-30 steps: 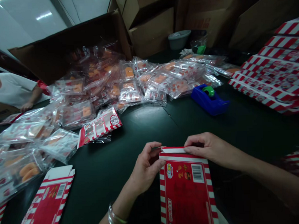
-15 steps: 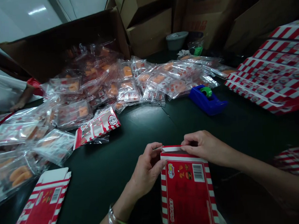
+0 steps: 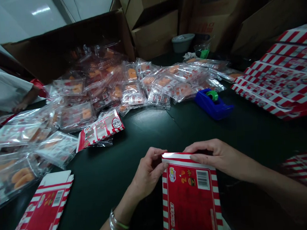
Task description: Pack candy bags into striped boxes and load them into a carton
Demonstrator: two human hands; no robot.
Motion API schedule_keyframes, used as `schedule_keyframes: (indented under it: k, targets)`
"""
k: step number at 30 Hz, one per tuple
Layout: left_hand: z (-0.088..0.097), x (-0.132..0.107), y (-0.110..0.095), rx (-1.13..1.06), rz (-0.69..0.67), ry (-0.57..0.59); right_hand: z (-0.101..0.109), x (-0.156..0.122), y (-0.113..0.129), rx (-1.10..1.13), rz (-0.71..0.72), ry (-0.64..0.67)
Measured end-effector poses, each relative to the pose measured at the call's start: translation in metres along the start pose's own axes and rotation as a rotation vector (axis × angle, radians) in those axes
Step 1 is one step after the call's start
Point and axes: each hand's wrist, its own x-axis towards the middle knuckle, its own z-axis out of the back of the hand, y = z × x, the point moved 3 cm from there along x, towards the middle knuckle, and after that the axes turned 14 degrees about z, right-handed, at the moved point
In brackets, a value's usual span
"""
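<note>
A red cardboard box with red-and-white striped edges and a barcode stands near me at the table's front, its printed panel facing me. My left hand pinches its upper left corner, thumb on the front and fingers behind. At the upper right edge, my right hand grips the box with the thumb on the front and the fingers along the back. The top flap lies folded over at the opening between both hands. Another such box, its white end flap sticking out, lies flat at the left.
Clear plastic packs with orange toy food pile up across the back and left. A windowed striped box lies before them. A blue tape dispenser sits to the right, near stacked striped boxes. A person's sleeve shows far left.
The box's top, a little open before, now has its flap folded down. My right hand has shifted slightly right, with its thumb now on the front panel.
</note>
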Motion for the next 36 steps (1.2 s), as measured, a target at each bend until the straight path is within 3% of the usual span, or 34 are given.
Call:
schedule_keyframes:
  k: [2,7,9,12,15,18,28,36]
  targets:
    - [-0.003,-0.001,-0.005,-0.003,0.009,-0.009,-0.005,-0.002,-0.007,0.09,-0.062,-0.051]
    - [-0.002,0.012,-0.023,0.062,0.01,-0.214,-0.012,-0.004,-0.008,0.121,-0.092,-0.111]
    - [-0.004,0.019,-0.025,0.037,0.019,-0.237,-0.011,-0.005,-0.004,0.13,-0.095,-0.114]
    - [-0.012,0.022,-0.021,0.069,0.01,-0.271,-0.004,-0.003,0.002,0.018,-0.068,-0.071]
    - [-0.023,0.015,-0.01,0.195,-0.034,-0.305,0.004,0.005,0.009,-0.192,-0.002,0.051]
    - [-0.026,0.009,-0.002,0.206,-0.049,-0.278,0.006,0.016,0.015,-0.24,0.063,0.125]
    - [-0.016,0.009,0.002,-0.018,0.005,-0.052,0.0,0.027,0.022,-0.474,0.102,0.132]
    - [-0.016,0.01,0.004,-0.042,-0.019,-0.017,-0.002,0.03,0.015,-0.469,0.095,0.097]
